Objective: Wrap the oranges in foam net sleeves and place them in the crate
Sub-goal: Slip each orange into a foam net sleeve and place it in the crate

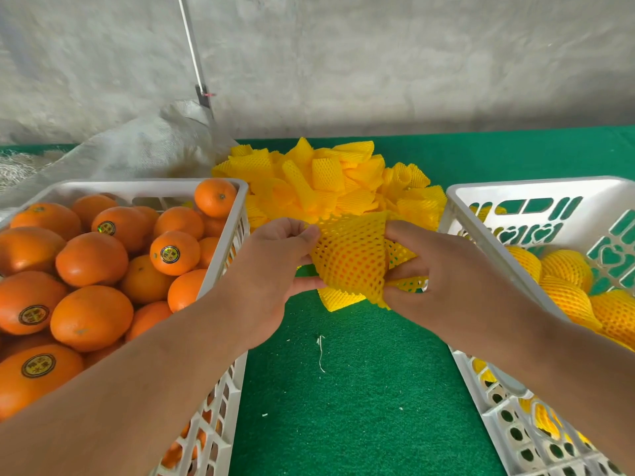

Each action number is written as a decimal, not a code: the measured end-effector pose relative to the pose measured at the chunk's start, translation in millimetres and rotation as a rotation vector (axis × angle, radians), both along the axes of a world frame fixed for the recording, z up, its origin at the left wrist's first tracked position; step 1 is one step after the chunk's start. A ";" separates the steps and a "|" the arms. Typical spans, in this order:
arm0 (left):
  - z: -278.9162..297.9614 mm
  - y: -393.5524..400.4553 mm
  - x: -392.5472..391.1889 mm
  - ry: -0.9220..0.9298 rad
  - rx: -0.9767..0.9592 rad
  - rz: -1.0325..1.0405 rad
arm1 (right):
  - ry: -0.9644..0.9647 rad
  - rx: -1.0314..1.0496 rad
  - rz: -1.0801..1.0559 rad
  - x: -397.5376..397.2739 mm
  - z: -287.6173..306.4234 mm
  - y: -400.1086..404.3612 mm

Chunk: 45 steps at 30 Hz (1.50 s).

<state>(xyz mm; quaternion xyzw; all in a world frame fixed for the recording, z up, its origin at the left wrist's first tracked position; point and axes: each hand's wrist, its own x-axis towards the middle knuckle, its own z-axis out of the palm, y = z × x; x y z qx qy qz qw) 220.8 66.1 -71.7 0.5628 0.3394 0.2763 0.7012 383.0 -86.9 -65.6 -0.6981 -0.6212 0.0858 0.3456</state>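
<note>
Green mat (360, 389); crates (220, 269), sleeves (326, 180)

Yellow mesh sleeves (326, 180) — orange fruit (91, 259) — white crates (223, 255), green mat (360, 389)

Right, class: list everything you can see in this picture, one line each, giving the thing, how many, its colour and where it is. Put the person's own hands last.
left crate: one, white, on the left, heaped with bare oranges
oranges: many, orange, several with round stickers, in the left crate
right crate: one, white, on the right, holding wrapped oranges
wrapped oranges: several, in yellow netting, in the right crate
foam net sleeves: a pile, yellow, at the back between the crates
held sleeve: one, yellow, stretched between both hands, orange showing through the mesh
table cover: one, green
sack: one, whitish, behind the left crate
wall: grey, behind
left hand: grips the sleeve's left edge
right hand: grips its right edge
</note>
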 end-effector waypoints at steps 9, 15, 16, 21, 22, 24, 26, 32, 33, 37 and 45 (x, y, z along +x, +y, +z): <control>1.4 0.7 1.6 0.000 -0.042 0.046 | -0.132 0.066 -0.110 -1.0 7.2 -4.4; 1.3 0.0 -0.6 -0.045 -0.003 0.015 | 0.132 0.036 -0.089 3.1 -4.2 0.2; 0.9 0.4 -2.1 -0.067 0.022 -0.018 | 0.212 0.023 -0.102 4.4 -6.1 1.7; 1.4 -4.5 -5.4 -0.007 0.221 -0.243 | 0.508 0.053 -0.147 10.8 -8.2 7.3; 1.1 -6.4 -5.3 0.062 0.300 -0.236 | 0.541 0.062 -0.154 12.1 -8.3 8.0; -1.1 -9.7 -4.6 0.189 0.442 -0.224 | 0.601 0.074 -0.155 14.1 -7.5 9.0; -3.7 -11.2 -5.0 0.271 0.547 -0.238 | 0.656 0.069 -0.141 13.5 -5.1 9.2; 0.1 -13.5 -4.8 0.322 0.577 -0.147 | 0.943 0.110 -0.100 15.7 0.1 11.5; 0.7 -13.4 -4.6 0.337 0.552 -0.126 | 0.927 0.107 -0.099 15.1 1.0 11.3; 3.9 -12.5 -3.9 0.192 0.302 -0.204 | 0.612 0.096 -0.131 13.2 -3.8 8.2; -0.4 -13.9 -3.2 0.164 0.229 -0.269 | 0.128 -0.065 0.186 6.4 -15.0 5.4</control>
